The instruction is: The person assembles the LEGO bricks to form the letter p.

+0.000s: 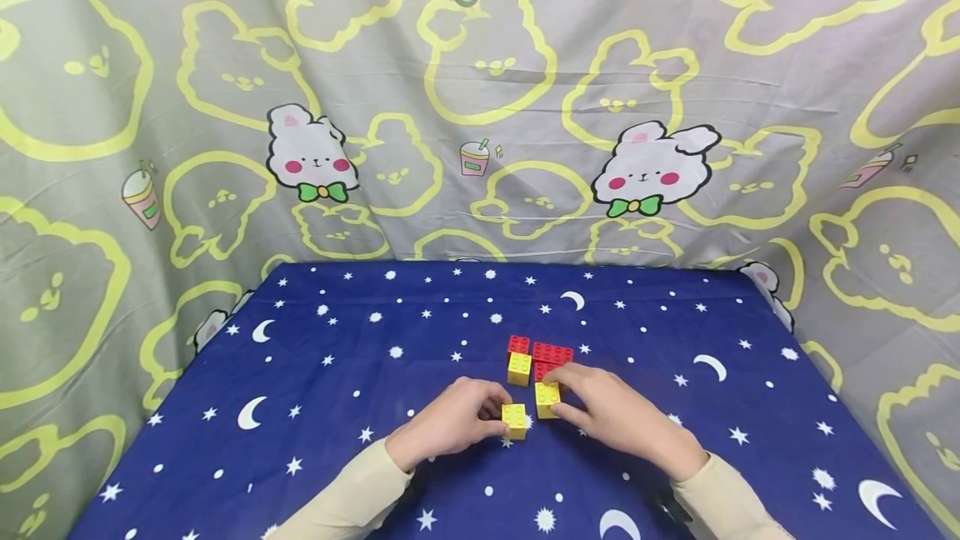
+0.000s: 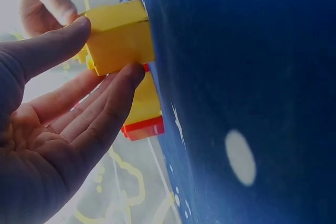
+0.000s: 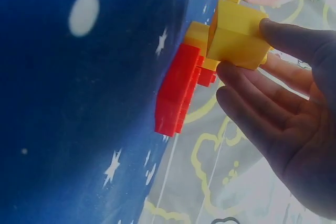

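Note:
My left hand (image 1: 461, 419) pinches a yellow toy building block (image 1: 513, 421) between thumb and fingers, as the left wrist view also shows. To its right, my right hand (image 1: 611, 407) holds a second yellow block (image 1: 547, 400) by its sides, thumb toward me. The two held blocks are apart, studs upward. Just beyond them stands a third yellow block (image 1: 519, 368), close to a small red block (image 1: 518, 344). A longer red block (image 1: 552, 353) lies to the right of that. Another red block (image 1: 542, 370) is partly hidden behind my right fingers.
A dark blue cloth with white moons and stars covers the table (image 1: 337, 407). Behind it and at both sides hangs a grey curtain (image 1: 420, 215) with yellow outlines and printed rabbits. The cluster of blocks lies right of the table's middle.

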The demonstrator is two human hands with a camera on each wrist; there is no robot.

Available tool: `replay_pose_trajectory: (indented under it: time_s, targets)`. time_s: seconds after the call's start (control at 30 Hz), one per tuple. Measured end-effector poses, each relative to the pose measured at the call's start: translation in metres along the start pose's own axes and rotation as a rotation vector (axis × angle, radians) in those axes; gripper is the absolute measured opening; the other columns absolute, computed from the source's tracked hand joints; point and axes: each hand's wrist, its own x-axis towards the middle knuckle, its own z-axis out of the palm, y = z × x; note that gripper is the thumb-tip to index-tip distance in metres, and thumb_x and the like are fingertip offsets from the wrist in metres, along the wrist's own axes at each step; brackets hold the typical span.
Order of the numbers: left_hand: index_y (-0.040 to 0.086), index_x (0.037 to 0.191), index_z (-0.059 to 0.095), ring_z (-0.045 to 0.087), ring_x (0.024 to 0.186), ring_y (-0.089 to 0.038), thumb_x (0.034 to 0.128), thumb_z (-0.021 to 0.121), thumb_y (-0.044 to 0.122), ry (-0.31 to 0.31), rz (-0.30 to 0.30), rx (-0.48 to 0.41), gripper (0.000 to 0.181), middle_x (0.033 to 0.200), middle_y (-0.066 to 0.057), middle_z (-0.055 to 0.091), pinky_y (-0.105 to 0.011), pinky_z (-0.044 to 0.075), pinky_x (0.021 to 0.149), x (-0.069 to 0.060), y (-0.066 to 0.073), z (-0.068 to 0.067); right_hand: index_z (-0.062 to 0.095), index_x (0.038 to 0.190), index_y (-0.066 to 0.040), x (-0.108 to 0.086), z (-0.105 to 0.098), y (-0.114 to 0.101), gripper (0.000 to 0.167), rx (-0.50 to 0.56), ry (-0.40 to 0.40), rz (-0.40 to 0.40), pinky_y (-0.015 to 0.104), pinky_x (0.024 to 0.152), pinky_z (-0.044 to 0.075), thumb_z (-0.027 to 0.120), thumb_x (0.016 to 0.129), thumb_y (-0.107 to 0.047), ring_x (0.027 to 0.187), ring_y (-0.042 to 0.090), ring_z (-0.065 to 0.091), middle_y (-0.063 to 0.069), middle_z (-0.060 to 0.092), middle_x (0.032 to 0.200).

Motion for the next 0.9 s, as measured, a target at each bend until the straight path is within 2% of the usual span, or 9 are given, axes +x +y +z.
replay_pose_trajectory:
  time_s: [0.23,0.5,0.7,0.9]
  targets:
    - [0.008,0.112,0.075,0.066,0.081,0.002,0.0881,0.082,0.02,-0.005,-0.013,-0.011,0.028,0.095,0.006,0.076,-0.02,0.058,0.076,-0.0013,0.0012,0.0035,0.069,0.12,-0.018,-0.0012,0.0007,-0.0015,0.025,0.015,0.064,-0.03,0.033,0.081,0.055,0.071,0.098,-0.03,0.089,0.009,0.063,-0.013,0.065,0.1]
    - [0.008,0.112,0.075,0.066,0.081,0.002,0.0882,0.082,0.019,-0.007,-0.006,-0.016,0.027,0.095,0.006,0.075,-0.02,0.057,0.076,-0.0009,0.0028,0.0022,0.068,0.124,-0.018,-0.0018,0.0049,-0.0036,0.028,0.047,0.123,-0.091,0.033,0.084,0.058,0.07,0.099,-0.031,0.094,0.01,0.068,-0.01,0.069,0.108]
    - [0.008,0.111,0.075,0.066,0.079,0.002,0.0884,0.082,0.019,-0.012,-0.008,-0.023,0.027,0.094,0.005,0.076,-0.019,0.057,0.074,-0.0009,0.0032,0.0023,0.067,0.124,-0.02,-0.0028,0.0065,-0.0074,0.029,0.102,0.125,-0.105,0.032,0.086,0.058,0.072,0.097,-0.032,0.096,0.009,0.068,-0.011,0.069,0.111]
    - [0.008,0.114,0.073,0.069,0.082,0.0,0.0891,0.081,0.017,-0.012,-0.016,-0.08,0.027,0.097,0.003,0.076,-0.018,0.057,0.073,-0.0017,0.004,0.0026,0.066,0.125,-0.019,-0.0027,0.0082,-0.0092,0.03,0.128,0.123,-0.134,0.032,0.087,0.058,0.072,0.097,-0.029,0.096,0.009,0.068,-0.012,0.068,0.111]
